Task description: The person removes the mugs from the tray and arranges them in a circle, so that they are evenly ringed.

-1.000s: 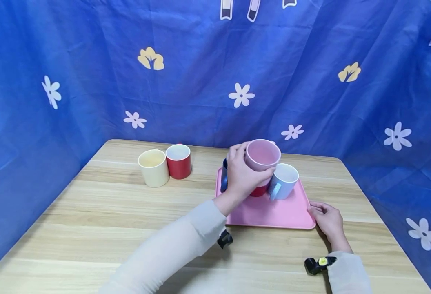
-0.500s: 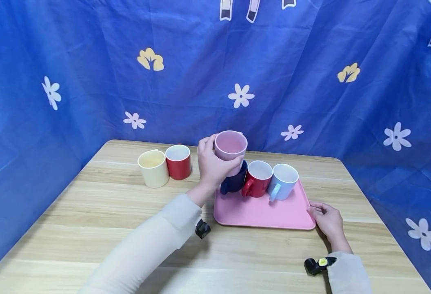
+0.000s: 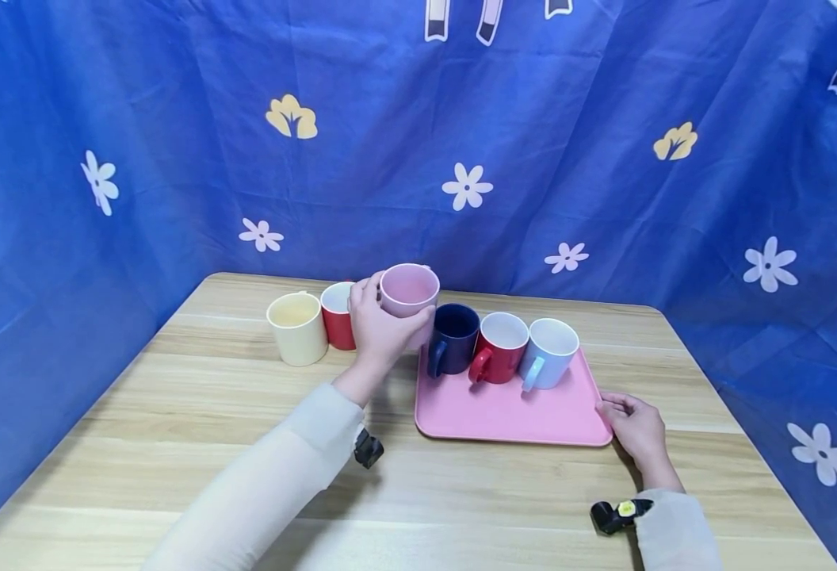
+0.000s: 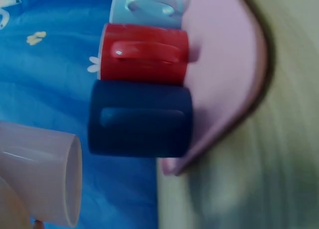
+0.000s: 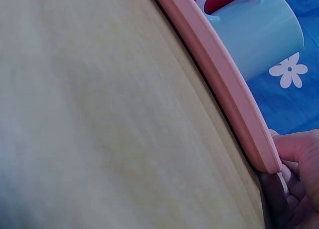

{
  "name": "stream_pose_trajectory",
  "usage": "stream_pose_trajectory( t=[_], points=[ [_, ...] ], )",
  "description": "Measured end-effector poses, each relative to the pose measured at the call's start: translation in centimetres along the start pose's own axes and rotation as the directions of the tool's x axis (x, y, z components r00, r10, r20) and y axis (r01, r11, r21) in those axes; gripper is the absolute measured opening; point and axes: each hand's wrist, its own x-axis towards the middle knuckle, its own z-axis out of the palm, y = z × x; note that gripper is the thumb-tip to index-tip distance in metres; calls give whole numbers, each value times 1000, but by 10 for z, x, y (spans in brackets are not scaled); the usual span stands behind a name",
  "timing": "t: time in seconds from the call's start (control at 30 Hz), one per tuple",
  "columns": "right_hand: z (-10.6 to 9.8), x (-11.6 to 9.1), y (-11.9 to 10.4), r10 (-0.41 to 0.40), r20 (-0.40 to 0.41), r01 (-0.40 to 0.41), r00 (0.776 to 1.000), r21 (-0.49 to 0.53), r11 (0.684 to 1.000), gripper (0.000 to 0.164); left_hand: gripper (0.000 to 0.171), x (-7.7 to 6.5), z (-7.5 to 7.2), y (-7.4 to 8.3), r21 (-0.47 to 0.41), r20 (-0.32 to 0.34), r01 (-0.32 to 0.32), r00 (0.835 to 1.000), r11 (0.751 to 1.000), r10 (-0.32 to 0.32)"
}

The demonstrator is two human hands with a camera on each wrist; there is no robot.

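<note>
Left hand [image 3: 381,329]: fingers grip pink mug [image 3: 411,295], centre of frame; probably stiff, smooth, breakable, best held round its body. Right hand [image 3: 636,428]: fingers pinch pink tray [image 3: 518,416], lower right. On it: navy mug [image 3: 456,341], red mug [image 3: 506,358], pale-blue mug [image 3: 556,363].

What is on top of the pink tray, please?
A navy mug, a red mug and a light blue mug stand side by side on the tray. Its surface directly beneath them is covered and cannot be seen.

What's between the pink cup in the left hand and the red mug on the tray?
A dark blue mug stands between the pink cup and the red mug, seen in both the head and left wrist views.
</note>
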Motion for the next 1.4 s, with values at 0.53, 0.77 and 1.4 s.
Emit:
stream_pose_trajectory(
  t=[0.53, 0.77, 1.4],
  points=[
    [0, -1, 0, 25, 5, -26, 1000, 13, 1000, 37, 81, -17, -8, -43, 52, -28, 113, 993, 992, -111],
    [0, -1, 0, 36, 6, -36, 999, 18, 999, 37, 83, -24, -5, -52, 109, -44, 149, 988, 983, -145],
    [2, 0, 0, 23, -19, -23, 1000, 0, 1000, 36, 83, -28, 9, -62, 181, -158, 251, 962, 951, -224]
  ],
)
